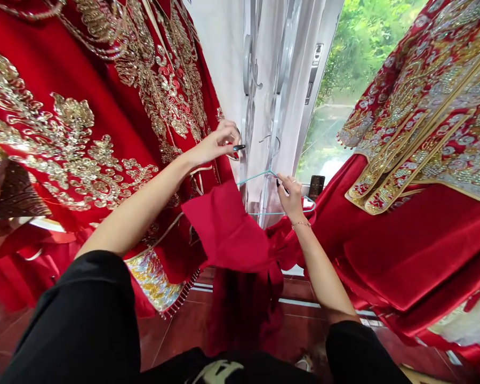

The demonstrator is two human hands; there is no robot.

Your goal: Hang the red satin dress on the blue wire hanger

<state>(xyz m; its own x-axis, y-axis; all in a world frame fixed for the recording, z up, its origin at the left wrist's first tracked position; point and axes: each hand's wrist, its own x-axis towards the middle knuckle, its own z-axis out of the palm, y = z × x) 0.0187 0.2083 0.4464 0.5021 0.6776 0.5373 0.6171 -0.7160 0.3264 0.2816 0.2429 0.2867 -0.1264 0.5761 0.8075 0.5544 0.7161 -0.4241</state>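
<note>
My right hand point(291, 197) pinches the shoulder of a thin light-blue clothes hanger point(260, 174) with a metal hook. The hook points up and is not over any rail that I can see. A plain red garment point(234, 229) hangs from the hanger, its upper part folded over and its lower part gathered toward the floor. My left hand point(223, 141) is raised above the hanger's left side with its fingers curled together. A long black nail shows at its thumb; whether anything thin is between the fingers cannot be made out.
Red gowns with gold embroidery point(144, 80) hang close on the left. On the right hangs a beaded red jacket point(420, 117) over a red satin skirt point(416, 240). Behind are white metal rack posts point(282, 80), a white curtain point(220, 37) and a window point(344, 85). The floor point(176, 330) is dark red tile.
</note>
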